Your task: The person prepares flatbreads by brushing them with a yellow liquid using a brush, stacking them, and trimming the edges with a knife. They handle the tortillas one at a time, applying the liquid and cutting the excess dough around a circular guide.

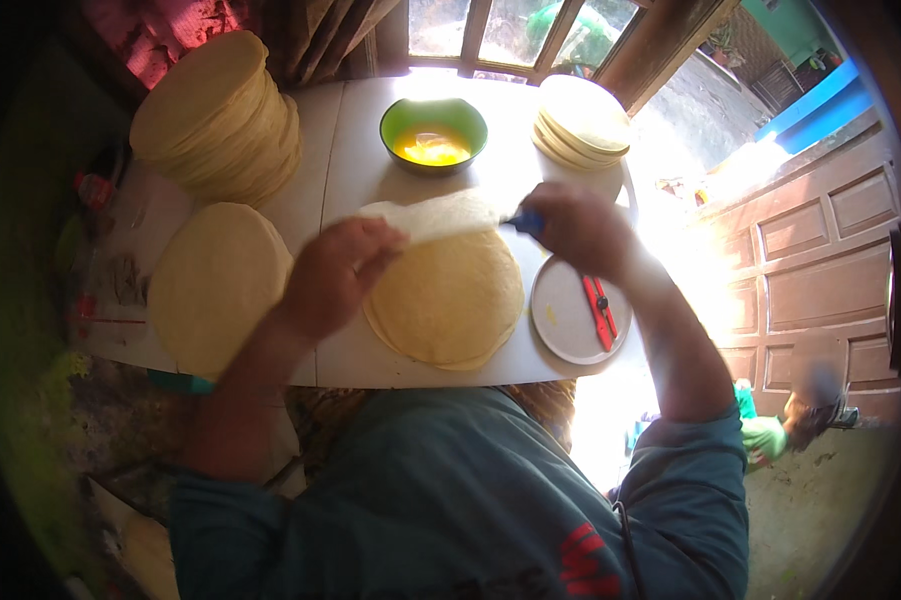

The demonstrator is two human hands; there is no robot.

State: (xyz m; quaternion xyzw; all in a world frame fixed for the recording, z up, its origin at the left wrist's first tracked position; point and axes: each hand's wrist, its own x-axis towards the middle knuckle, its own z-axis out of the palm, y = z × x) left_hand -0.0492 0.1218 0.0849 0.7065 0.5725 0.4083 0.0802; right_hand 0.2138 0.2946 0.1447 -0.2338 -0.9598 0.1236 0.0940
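Note:
A stack of thin round dough sheets lies in front of me on the white table. My left hand pinches the left end of a lifted, pale sheet above the stack's far side. Around a small blue object, too blurred to identify, my right hand is closed, at that sheet's right end. Beyond them stands a green bowl with yellow liquid, like beaten egg. To the right, a round grey plate holds a red-handled tool.
Tall dough-sheet stack stands far left, a lower one nearer. Another small stack sits at the back right. Beyond the table are a window and a wooden door. A person in green is at the right.

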